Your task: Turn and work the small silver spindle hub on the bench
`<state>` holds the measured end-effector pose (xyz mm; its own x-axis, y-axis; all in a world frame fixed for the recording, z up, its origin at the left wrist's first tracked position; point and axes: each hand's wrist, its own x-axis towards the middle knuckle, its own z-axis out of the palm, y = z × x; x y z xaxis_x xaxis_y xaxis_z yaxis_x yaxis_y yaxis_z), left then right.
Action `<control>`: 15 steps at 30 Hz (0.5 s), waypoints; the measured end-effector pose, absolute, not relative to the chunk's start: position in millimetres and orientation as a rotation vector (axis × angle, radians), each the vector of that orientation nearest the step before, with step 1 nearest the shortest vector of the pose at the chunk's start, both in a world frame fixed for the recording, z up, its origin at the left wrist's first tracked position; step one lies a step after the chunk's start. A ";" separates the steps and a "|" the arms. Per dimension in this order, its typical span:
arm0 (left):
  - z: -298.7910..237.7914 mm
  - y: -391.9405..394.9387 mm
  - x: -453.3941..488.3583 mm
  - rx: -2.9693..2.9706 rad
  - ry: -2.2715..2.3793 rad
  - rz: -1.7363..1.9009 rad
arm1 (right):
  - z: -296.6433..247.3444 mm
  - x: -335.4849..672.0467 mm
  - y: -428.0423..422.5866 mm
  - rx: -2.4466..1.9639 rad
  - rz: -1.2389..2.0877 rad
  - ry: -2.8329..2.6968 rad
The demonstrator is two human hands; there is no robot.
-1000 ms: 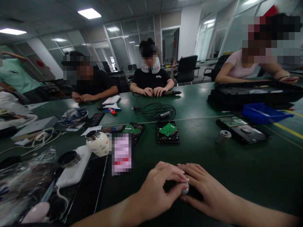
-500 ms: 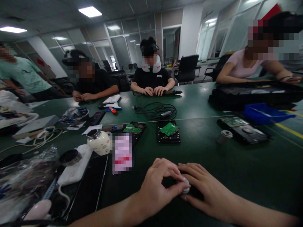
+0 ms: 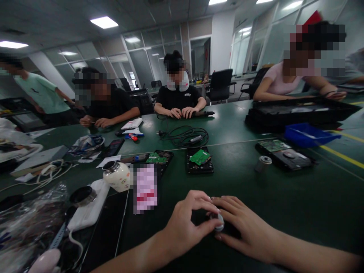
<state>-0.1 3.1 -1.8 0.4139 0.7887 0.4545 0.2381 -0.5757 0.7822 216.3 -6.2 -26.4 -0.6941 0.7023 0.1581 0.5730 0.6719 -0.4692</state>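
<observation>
The left hand (image 3: 189,220) pinched a partly hidden metal piece (image 3: 221,218); whether the spread right hand (image 3: 246,223) touched it was unclear.

My left hand (image 3: 186,220) hid a part of the silver disc (image 3: 220,223), so I could not tell its full form. Both my forearms (image 3: 148,248) were cut by the edge of my view, as were the bag (image 3: 36,223) on the left and the pink thing (image 3: 45,261) at the bottom. The card (image 3: 146,185) was blurred into squares. The letters (image 3: 188,94) on the black shirt (image 3: 176,100) opposite were too small for reading.
</observation>
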 end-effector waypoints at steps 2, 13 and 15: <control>-1.3 1.7 0.8 2.023 0.880 1.083 | -27.2 216.5 -6.2 -1.006 0.549 -2.571; -21.7 48.1 -21.9 1.756 1.225 1.012 | -19.6 217.0 -5.2 -1.049 0.641 -2.569; -26.3 51.0 -25.4 1.777 1.245 0.953 | -19.7 217.1 -5.4 -1.048 0.648 -2.570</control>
